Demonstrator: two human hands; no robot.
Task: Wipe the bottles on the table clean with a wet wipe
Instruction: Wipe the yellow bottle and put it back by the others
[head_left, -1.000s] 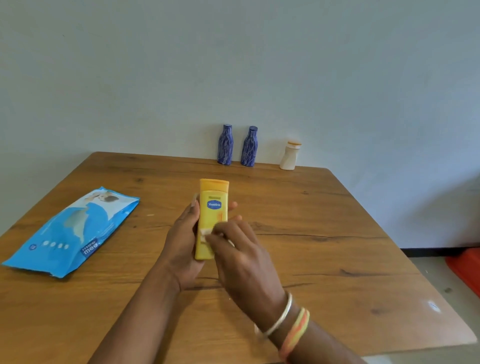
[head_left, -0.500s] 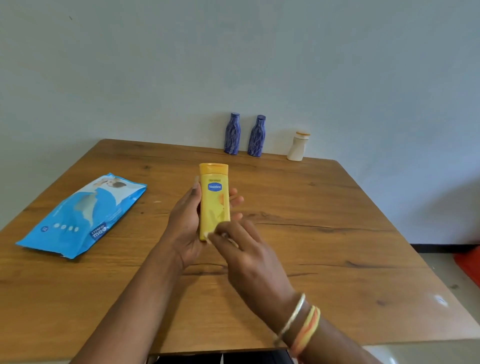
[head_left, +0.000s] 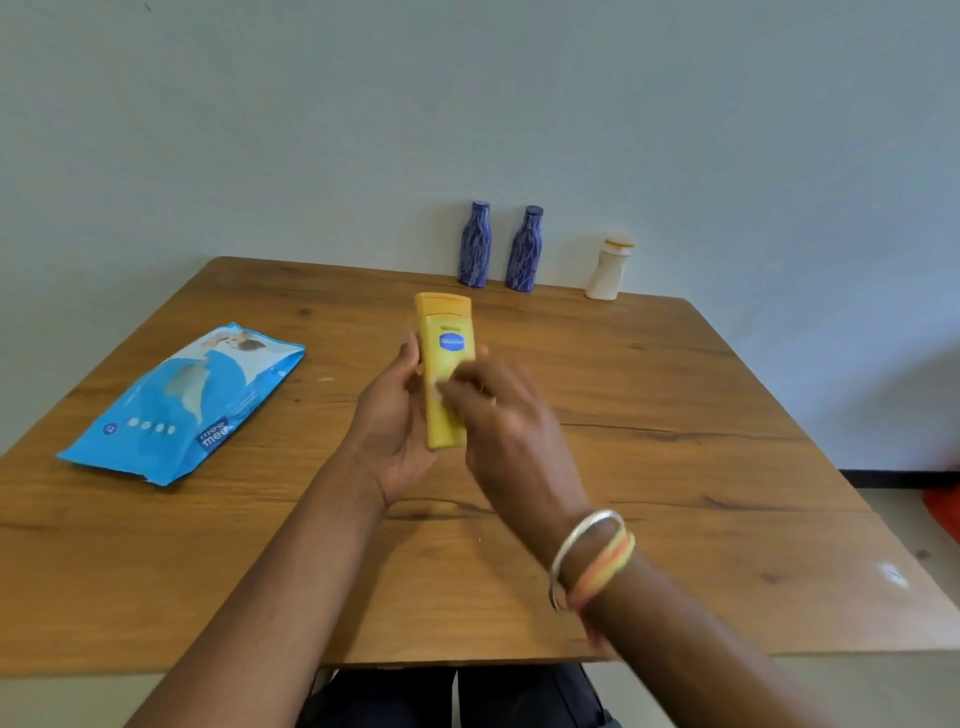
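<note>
My left hand (head_left: 395, 431) grips a yellow lotion bottle (head_left: 447, 332) with a blue label, held upright above the middle of the wooden table (head_left: 675, 415). My right hand (head_left: 498, 410), blurred by motion, pinches a small white wet wipe (head_left: 441, 387) against the bottle's front, just below the label. Two dark blue patterned bottles (head_left: 474, 244) (head_left: 524, 249) and a small white bottle (head_left: 608, 270) with an orange cap stand at the table's far edge by the wall.
A blue wet wipe pack (head_left: 182, 405) lies flat on the left part of the table. An orange-red object (head_left: 943, 512) sits on the floor at the far right. My dark-clothed legs (head_left: 457, 696) show below the near table edge.
My right hand slid the wipe up the bottle's front, from its lower end to just under the label. The left hand keeps its hold on the bottle.
</note>
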